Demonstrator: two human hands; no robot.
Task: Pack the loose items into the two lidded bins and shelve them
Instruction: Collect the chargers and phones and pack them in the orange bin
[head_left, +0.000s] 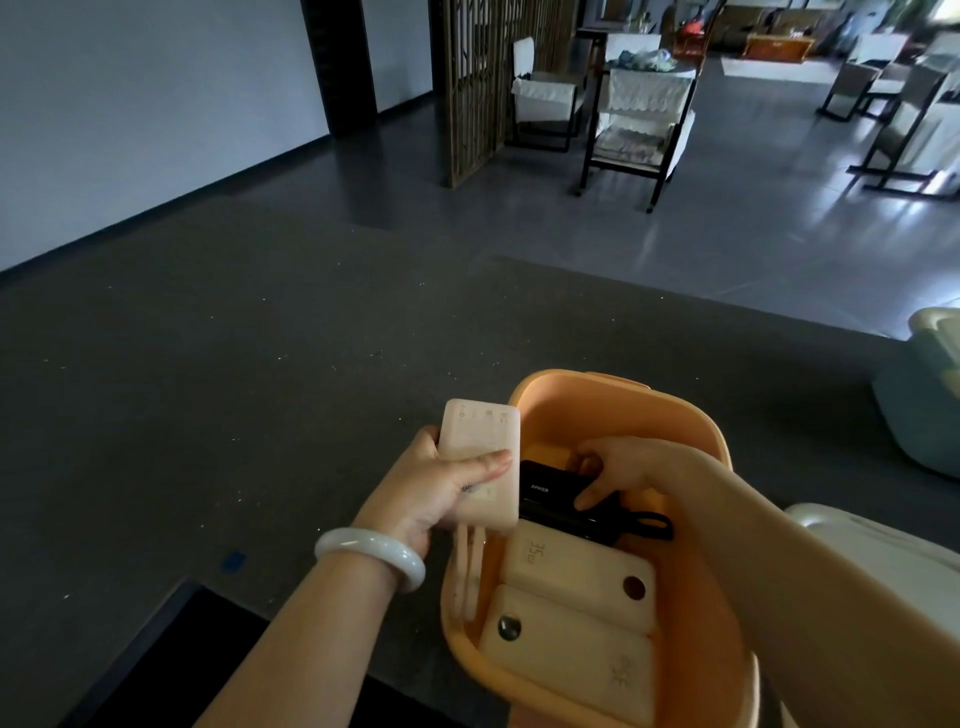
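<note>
I see left hand (441, 488) curled round pink power bank (480, 457), held above orange bin (649, 410) left rim; right hand (623, 467) inside bin, pinching black power bank (550, 499); 2 cream power banks (576, 571) lie flat beside it

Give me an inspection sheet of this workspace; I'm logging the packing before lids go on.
Surface: dark grey top, speckled; blue mark near its edge.
Job's things: orange bin open, holding two cream banks and a black bank; pink bank outside it; green bin at far right.
Clutter: white thing beside the orange bin, unclear what.
Grippers: left hand grips the pink bank; right hand reaches into the orange bin and grips the black bank.
Cables: pink leads hang from the pink bank; black loop on the black bank.
Surroundings: chairs, wooden screen, dim room.
</note>
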